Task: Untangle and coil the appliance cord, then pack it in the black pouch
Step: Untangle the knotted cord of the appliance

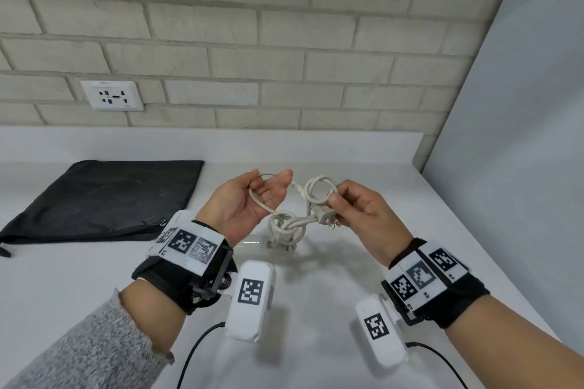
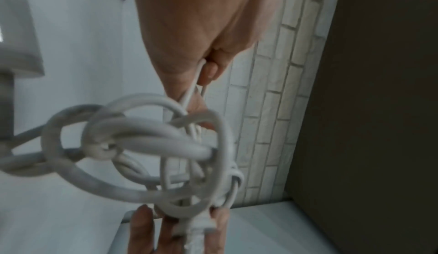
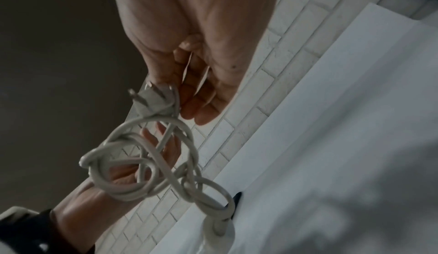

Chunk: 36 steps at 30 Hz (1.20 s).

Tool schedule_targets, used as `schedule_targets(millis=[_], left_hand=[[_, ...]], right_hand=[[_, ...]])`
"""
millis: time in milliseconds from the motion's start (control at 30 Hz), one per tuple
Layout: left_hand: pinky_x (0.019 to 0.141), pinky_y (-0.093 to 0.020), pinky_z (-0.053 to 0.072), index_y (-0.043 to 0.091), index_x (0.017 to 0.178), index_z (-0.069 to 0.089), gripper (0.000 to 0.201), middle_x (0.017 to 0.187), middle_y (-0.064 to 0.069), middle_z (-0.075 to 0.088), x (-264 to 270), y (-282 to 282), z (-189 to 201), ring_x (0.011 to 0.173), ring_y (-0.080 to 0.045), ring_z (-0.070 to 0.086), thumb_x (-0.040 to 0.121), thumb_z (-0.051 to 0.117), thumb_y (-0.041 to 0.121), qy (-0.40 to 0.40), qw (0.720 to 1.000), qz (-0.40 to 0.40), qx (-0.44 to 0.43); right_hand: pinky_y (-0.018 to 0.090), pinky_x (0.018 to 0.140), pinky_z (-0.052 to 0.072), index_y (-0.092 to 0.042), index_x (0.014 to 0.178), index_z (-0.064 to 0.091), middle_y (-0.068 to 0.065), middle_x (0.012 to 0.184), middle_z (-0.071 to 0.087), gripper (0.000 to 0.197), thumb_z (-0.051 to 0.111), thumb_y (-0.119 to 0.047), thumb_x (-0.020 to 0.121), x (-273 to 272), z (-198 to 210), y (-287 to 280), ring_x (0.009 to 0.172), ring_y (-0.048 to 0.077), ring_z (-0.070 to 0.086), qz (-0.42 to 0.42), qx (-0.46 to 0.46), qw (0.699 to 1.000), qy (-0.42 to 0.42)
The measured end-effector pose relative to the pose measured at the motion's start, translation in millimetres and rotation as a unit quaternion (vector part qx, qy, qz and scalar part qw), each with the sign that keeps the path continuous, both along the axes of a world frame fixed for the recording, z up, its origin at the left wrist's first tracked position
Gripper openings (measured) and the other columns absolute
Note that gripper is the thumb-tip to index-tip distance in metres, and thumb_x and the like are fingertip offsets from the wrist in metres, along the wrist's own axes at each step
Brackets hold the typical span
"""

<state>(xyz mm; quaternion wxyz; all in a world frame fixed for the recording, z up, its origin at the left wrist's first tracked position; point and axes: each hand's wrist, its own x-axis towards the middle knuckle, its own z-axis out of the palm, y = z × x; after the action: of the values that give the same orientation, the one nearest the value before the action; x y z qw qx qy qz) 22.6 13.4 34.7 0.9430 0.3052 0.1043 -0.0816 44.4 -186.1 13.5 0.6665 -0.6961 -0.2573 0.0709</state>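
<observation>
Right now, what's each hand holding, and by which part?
Both hold the tangled white appliance cord. Left hand holds a loose loop between thumb and fingers; right hand pinches the loops just above the grey pronged plug.

White cord [image 1: 286,226], black pouch [image 1: 104,199], pale-brick wall [image 1: 284,41].

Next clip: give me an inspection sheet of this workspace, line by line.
Surface: white counter, glossy.
Job's things: white cord, knotted, held above the counter; black pouch lies flat at far left.
Clutter: nothing seen.
Grippers: left hand palm up, holds a cord loop; right hand pinches the cord by the plug.
Cables: two black leads at the bottom edge.
Surroundings: brick wall with a socket; grey panel at right.
</observation>
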Motion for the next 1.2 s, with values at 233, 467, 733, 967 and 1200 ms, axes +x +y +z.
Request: schedule_targets(millis=[233, 467, 733, 967, 1200], left_hand=[[0.07, -0.046, 0.056, 0.007, 0.04, 0.041, 0.061, 0.082, -0.03, 0.069, -5, -13, 3, 0.081, -0.034, 0.071, 0.099, 0.027, 0.015, -0.036, 0.993, 0.085, -0.067], [0.075, -0.043, 0.053, 0.006, 0.047, 0.054, 0.063, 0.1, -0.017, 0.066, -5, -25, 0, 0.099, -0.025, 0.061, 0.1, 0.025, 0.022, -0.077, 0.992, 0.102, -0.01], [0.089, -0.04, 0.053, 0.0, 0.106, 0.053, 0.033, 0.124, -0.005, 0.056, -9, -25, -4, 0.114, -0.022, 0.055, 0.099, 0.028, 0.021, -0.129, 0.979, 0.091, 0.127], [0.084, -0.039, 0.056, -0.005, 0.104, 0.055, 0.037, 0.106, -0.009, 0.059, -10, -13, 12, 0.102, -0.025, 0.062, 0.099, 0.032, 0.023, -0.11, 0.961, 0.083, 0.239], [0.087, -0.04, 0.051, 0.009, 0.096, 0.059, 0.032, 0.122, -0.006, 0.059, -14, -12, 14, 0.1, -0.029, 0.059, 0.096, 0.027, 0.015, -0.145, 0.943, -0.016, 0.3]], right_hand=[[0.026, 0.068, 0.056, -0.004, 0.077, 0.05, -0.003, 0.065, 0.069, 0.017, 0.042, -0.006, 0.092, 1, 0, 0, 0.066, 0.011, 0.064, -0.006, 0.07, 0.996, 0.052], [0.023, 0.059, 0.056, -0.004, 0.075, 0.05, -0.005, 0.064, 0.07, 0.018, 0.044, -0.007, 0.092, -3, 1, 6, 0.052, 0.012, 0.061, -0.076, 0.056, 0.995, 0.032], [0.024, 0.045, 0.048, -0.013, 0.096, 0.05, 0.008, 0.062, 0.045, 0.019, 0.041, 0.003, 0.091, -3, 19, 7, 0.041, 0.011, 0.046, -0.063, 0.145, 0.97, 0.183], [0.026, 0.071, 0.057, -0.002, 0.093, 0.057, 0.012, 0.082, 0.062, 0.025, 0.037, 0.011, 0.088, -6, 16, -1, 0.077, 0.023, 0.065, 0.052, 0.015, 0.992, 0.11], [0.024, 0.064, 0.047, -0.016, 0.076, 0.053, 0.003, 0.075, 0.062, 0.021, 0.044, -0.009, 0.093, 0, 19, -3, 0.074, 0.015, 0.062, -0.006, -0.122, 0.989, -0.088]])
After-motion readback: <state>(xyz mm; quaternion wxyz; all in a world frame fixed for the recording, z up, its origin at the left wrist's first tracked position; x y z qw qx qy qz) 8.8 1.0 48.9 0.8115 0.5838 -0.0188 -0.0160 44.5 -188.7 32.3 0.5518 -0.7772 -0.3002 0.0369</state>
